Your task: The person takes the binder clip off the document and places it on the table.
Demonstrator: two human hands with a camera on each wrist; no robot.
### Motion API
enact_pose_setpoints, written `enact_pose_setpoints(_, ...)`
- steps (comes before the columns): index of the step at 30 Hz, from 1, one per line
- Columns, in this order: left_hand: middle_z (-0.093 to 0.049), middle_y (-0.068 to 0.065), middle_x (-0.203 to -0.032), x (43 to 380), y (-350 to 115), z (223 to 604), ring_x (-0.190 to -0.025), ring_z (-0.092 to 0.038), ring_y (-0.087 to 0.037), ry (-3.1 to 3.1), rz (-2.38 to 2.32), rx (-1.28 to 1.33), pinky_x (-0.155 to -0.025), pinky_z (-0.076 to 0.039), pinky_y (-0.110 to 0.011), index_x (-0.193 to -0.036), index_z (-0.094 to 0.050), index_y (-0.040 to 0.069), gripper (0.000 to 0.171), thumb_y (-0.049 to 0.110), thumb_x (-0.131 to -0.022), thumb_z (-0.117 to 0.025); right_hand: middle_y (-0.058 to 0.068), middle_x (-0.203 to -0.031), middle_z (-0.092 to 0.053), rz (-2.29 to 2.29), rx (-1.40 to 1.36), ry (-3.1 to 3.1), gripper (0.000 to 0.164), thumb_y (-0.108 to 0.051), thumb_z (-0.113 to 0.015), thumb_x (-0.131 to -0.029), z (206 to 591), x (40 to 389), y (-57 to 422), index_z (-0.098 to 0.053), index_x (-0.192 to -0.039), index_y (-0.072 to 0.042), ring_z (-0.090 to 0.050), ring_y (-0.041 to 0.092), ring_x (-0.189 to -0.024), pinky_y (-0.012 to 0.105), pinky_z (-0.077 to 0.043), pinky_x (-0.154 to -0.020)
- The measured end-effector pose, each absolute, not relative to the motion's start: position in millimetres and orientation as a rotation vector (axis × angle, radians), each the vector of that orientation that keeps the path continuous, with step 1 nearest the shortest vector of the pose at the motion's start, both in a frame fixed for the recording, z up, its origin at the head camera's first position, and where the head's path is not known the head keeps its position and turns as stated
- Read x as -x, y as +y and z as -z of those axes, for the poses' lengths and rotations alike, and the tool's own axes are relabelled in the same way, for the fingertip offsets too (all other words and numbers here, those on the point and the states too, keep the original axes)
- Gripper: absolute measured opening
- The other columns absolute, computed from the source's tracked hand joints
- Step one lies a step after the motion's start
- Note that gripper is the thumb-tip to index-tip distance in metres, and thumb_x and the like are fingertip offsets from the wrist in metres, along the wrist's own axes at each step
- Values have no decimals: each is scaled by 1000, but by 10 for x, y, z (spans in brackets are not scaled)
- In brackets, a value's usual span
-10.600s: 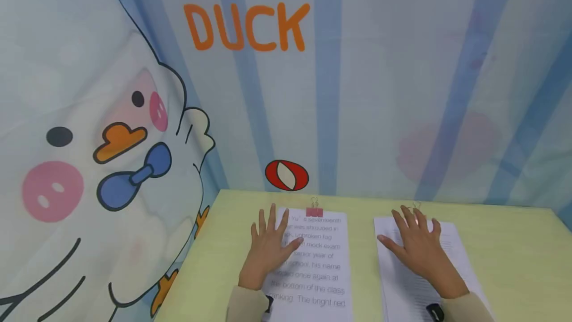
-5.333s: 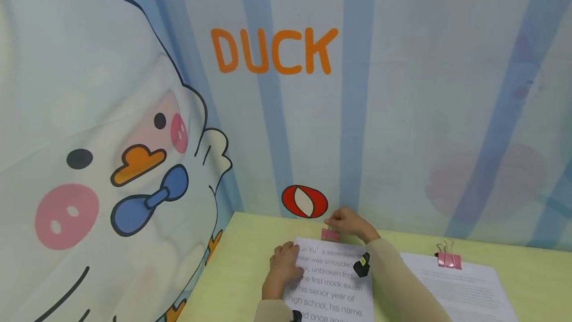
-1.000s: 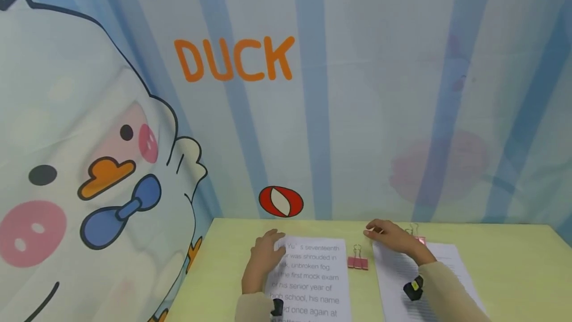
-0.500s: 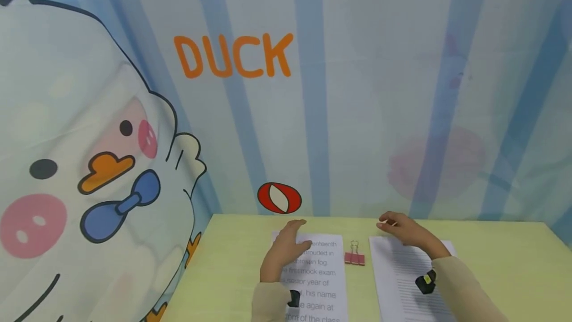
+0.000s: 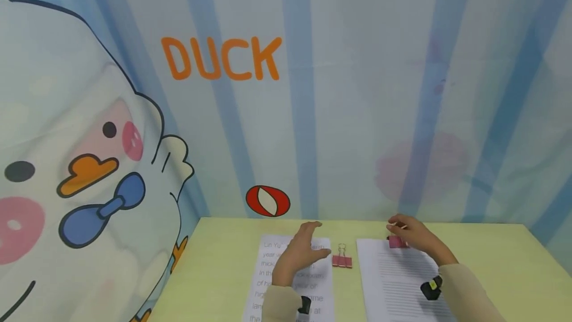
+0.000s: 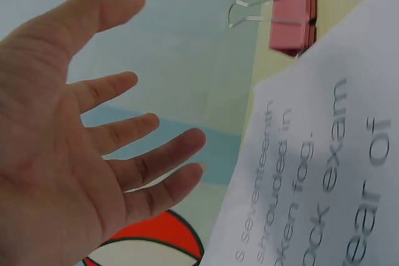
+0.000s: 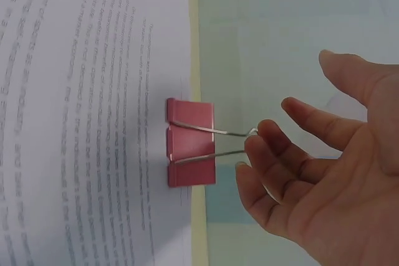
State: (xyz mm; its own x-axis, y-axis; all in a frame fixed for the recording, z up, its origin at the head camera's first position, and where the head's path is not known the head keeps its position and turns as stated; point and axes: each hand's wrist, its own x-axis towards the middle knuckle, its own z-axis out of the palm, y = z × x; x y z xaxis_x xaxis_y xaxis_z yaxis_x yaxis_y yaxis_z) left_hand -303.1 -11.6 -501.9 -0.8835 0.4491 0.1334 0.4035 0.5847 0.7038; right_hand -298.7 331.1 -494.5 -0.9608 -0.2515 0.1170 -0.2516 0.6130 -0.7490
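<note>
My left hand (image 5: 300, 256), fingers spread and thumb apart, hovers over the large-print sheets (image 5: 263, 289) and holds nothing. Just right of those sheets a pink binder clip (image 5: 342, 261) lies on the table with its wire handles up; the left wrist view shows this clip (image 6: 292, 14) beyond the thumb. At the top edge of the small-print sheets (image 5: 375, 282), a second pink binder clip (image 7: 192, 144) is clamped on the paper. My right hand (image 5: 413, 235) is at that clip, loosely bent fingertips right at the ends of its wire handles, thumb apart from them.
The pale yellow table (image 5: 214, 262) ends at the back against a hanging cloth (image 5: 348, 113) printed with a duck and blue stripes. A dark wrist camera (image 5: 431, 288) sits at the right sleeve. Both paper stacks lie side by side.
Earlier the right hand took the left stack's clip off; it now lies between the stacks. Since a second ago, the left hand has shifted right and the right hand to the other clip.
</note>
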Motion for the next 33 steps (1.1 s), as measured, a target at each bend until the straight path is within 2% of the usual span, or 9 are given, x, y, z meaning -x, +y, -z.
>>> enact_pose_setpoints(5,-42,-12,-152,3017,78,5025,-124,-56,-36,2715,-1217,-792,-100,-48,-52,-148,-47,11,70,32,-88,-77,22,-114,-66,-1309,-378,-2780,37,-17,-57,-104,4955,2937,3441,-59,-125,13,-61,38,-105,49,-54,-84)
enact_pose_setpoints(12,-48,-11,-149,2976,331,5041,-133,-49,-37,2704,-1232,-830,-104,-43,-56,-147,-49,11,72,31,-85,-80,21,-116,-64,-1313,-233,-2800,42,-22,-57,-104,5024,2910,3581,-56,-127,13,-59,37,-107,51,-53,-84)
enact_pose_setpoints(19,-58,-11,-130,2927,588,5099,-115,-60,-32,2674,-1208,-812,-93,-51,-49,-151,-45,13,84,30,-80,-86,24,-120,-62,-1352,-129,-2801,43,-21,-56,-104,5136,2907,3659,-55,-129,13,-57,39,-111,52,-51,-88)
enact_pose_setpoints(26,-50,-9,-148,2858,777,5178,-134,-50,-33,2633,-1238,-769,-106,-44,-50,-153,-43,12,90,28,-77,-88,27,-123,-60,-1381,-88,-2809,45,-21,-54,-105,5221,2970,3675,-51,-132,15,-58,39,-111,53,-51,-89)
enact_pose_setpoints(28,-48,-11,-150,2845,820,5199,-126,-55,-34,2596,-1283,-767,-104,-46,-48,-152,-44,10,91,23,-75,-89,28,-124,-59,-1405,-83,-2807,47,-22,-54,-105,5244,2990,3679,-50,-133,15,-58,38,-111,52,-51,-88)
enact_pose_setpoints(33,-52,-13,-145,2804,936,5290,-123,-57,-33,2633,-1252,-744,-104,-46,-48,-146,-50,6,88,21,-70,-92,29,-126,-58,-1463,-83,-2811,49,-24,-54,-106,5310,3023,3693,-50,-134,15,-58,39,-111,52,-51,-89)
